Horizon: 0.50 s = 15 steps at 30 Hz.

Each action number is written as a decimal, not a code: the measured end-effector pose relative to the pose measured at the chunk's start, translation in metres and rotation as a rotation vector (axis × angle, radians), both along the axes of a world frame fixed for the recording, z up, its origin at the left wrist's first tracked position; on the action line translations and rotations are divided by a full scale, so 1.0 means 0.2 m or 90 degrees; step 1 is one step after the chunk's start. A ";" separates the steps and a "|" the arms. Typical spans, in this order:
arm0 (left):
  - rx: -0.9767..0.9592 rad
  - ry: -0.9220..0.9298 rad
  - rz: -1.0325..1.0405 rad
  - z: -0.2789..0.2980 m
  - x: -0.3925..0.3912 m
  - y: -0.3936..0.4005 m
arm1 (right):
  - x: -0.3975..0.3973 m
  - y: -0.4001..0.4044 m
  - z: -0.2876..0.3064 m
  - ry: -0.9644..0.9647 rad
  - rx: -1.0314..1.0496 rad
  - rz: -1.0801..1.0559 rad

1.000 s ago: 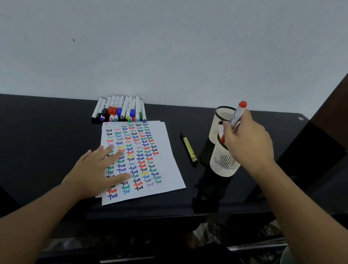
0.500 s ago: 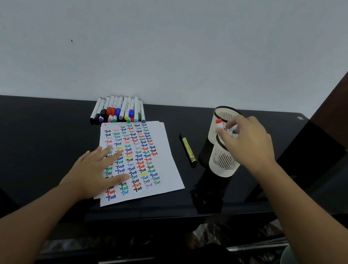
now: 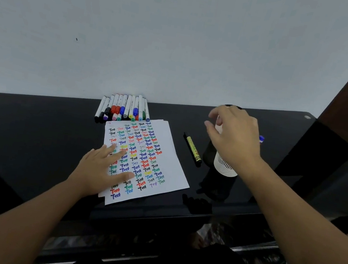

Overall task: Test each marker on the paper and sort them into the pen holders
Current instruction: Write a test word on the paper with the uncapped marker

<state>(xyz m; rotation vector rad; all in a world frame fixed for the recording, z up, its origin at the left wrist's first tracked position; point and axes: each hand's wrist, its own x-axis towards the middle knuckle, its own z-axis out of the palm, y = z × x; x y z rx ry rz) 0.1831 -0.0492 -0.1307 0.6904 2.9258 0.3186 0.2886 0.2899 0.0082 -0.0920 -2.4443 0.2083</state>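
The left hand (image 3: pixel 101 170) is lying flat on the sheet of paper (image 3: pixel 166 153), palm down, its fingers (image 3: pixel 119 153) spread and straight, the thumb reaching out to the right over the rows of coloured "Test" marks. The forearm is coming in from the lower left corner, and the hand is pressing the near left part of the sheet against the black table (image 3: pixel 35 135).

The right hand (image 3: pixel 234 139) is hovering over the white pen holder (image 3: pixel 224 167), back of the hand facing up, wrist slightly bent. Its fingers are loosely curled and a little apart, holding nothing, with the fingertips pointing left and down above the holder's mouth. The forearm is stretching in from the lower right. The hand is covering most of the holder; only the lower wall is showing, along with a blue marker cap (image 3: pixel 261 139) sticking out past the knuckles on the right side. A second, dark-rimmed holder (image 3: pixel 234 107) is standing just behind, mostly hidden by the hand.

A row of markers (image 3: pixel 123 109) is lying side by side at the far edge of the paper, close to the wall. One yellow marker (image 3: pixel 192 151) is lying alone on the table between the paper and the holders.
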 end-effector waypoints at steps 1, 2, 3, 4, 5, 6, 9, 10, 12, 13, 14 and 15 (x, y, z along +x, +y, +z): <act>0.006 -0.005 0.006 0.01 -0.01 0.00 | -0.03 -0.04 -0.01 -0.007 0.005 0.015; 0.009 -0.009 0.015 0.02 -0.02 0.01 | -0.06 -0.08 -0.02 -0.017 0.009 0.031; 0.011 -0.013 0.026 0.03 -0.03 0.01 | -0.09 -0.12 -0.04 -0.026 0.011 0.049; 0.014 -0.015 0.036 0.05 -0.04 0.02 | -0.12 -0.16 -0.06 -0.033 0.010 0.066; 0.019 -0.017 0.044 0.08 -0.06 0.02 | -0.15 -0.20 -0.08 -0.045 0.004 0.081; 0.025 -0.019 0.052 0.10 -0.07 0.03 | -0.19 -0.23 -0.10 -0.069 -0.002 0.094; 0.014 -0.024 0.069 0.13 -0.12 0.02 | -0.30 -0.33 -0.19 -0.160 -0.024 0.135; -0.009 -0.027 0.068 0.12 -0.13 0.02 | -0.34 -0.35 -0.21 -0.188 -0.034 0.142; -0.051 -0.026 0.056 0.09 -0.15 0.00 | -0.43 -0.38 -0.27 -0.248 -0.053 0.148; -0.061 -0.018 0.050 0.07 -0.15 0.00 | -0.48 -0.39 -0.30 -0.277 -0.059 0.151; -0.061 -0.007 0.048 0.06 -0.15 -0.01 | -0.53 -0.40 -0.33 -0.303 -0.062 0.154; -0.056 0.002 0.048 0.04 -0.15 -0.02 | -0.58 -0.40 -0.35 -0.326 -0.062 0.154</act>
